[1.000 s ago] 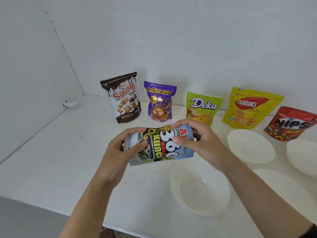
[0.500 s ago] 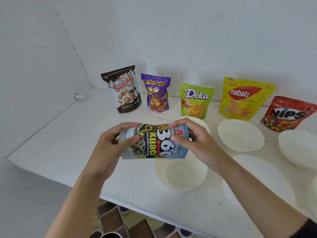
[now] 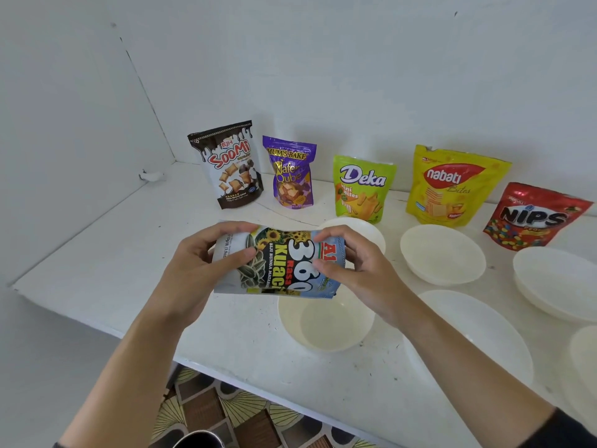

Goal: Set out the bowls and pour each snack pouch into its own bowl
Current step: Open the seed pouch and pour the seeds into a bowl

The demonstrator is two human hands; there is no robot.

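The person is holding the sunflower-seed pouch (image 3: 277, 263) in the air between both hands, and it is lying on its side with its long axis running from one set of fingers to the other. The left hand (image 3: 193, 273) is gripping the end that carries the weight print, thumb (image 3: 239, 255) curled over the front and the other fingers wrapping round the back. The right hand (image 3: 365, 276) is pinching the opposite end, where the brand mark is sitting, so by my reading the mouth of the pouch is lying in the right fingers (image 3: 326, 263). Whether that end is already torn, I cannot tell.

The near bowl (image 3: 326, 321) is sitting on the surface (image 3: 129, 270) directly below the right fingers and slightly nearer the body, well under the pouch and not touching it. It is looking bare inside. That is the relation the coming move is depending on: the right hand is nearer the bowl, so the left end is probably needing to rise until the mouth is pointing down into it.

Beyond the fingers, the Soomi pouch (image 3: 227, 164), the Wafer Qube pouch (image 3: 290, 173), the Deka pouch (image 3: 361, 189), the nabati pouch (image 3: 452, 185) and the Nips pouch (image 3: 533, 218) are standing upright along the wall. More bowls (image 3: 442, 253) are waiting out past the right fingers
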